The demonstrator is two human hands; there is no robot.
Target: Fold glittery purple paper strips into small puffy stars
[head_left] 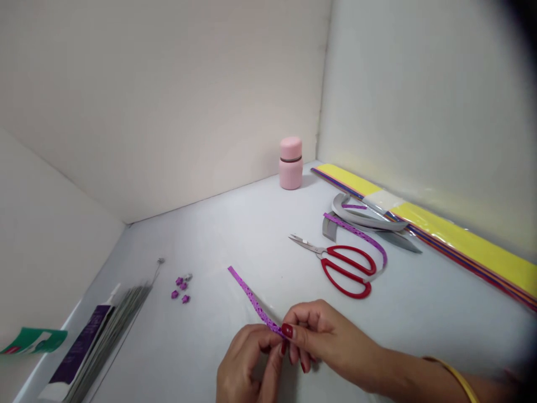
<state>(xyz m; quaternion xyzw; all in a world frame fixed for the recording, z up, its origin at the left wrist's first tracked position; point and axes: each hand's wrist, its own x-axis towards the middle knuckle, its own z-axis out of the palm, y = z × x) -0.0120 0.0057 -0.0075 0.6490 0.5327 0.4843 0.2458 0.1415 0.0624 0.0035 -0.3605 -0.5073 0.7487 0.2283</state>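
A purple patterned paper strip [254, 302] runs from the table up to my fingers, its free end pointing to the far left. My right hand [323, 333] pinches the near end between thumb and fingers. Close against it, my left hand [251, 361] also has thumb and forefinger closed on that same end. What form the strip takes between the fingertips is hidden. Left of my hands lie several small purple folded paper stars [183, 286], with a silvery one beside them. Red-handled scissors [331, 260] rest beyond my right hand, blades slightly apart.
Another purple strip [361, 232] and grey strips [369, 218] lie behind the scissors. Long yellow paper in a clear sleeve [444, 224] borders the right wall. A pink flask [291, 163] stands at the back. A purple-and-white tube [79, 347] and thin wires [113, 336] lie left.
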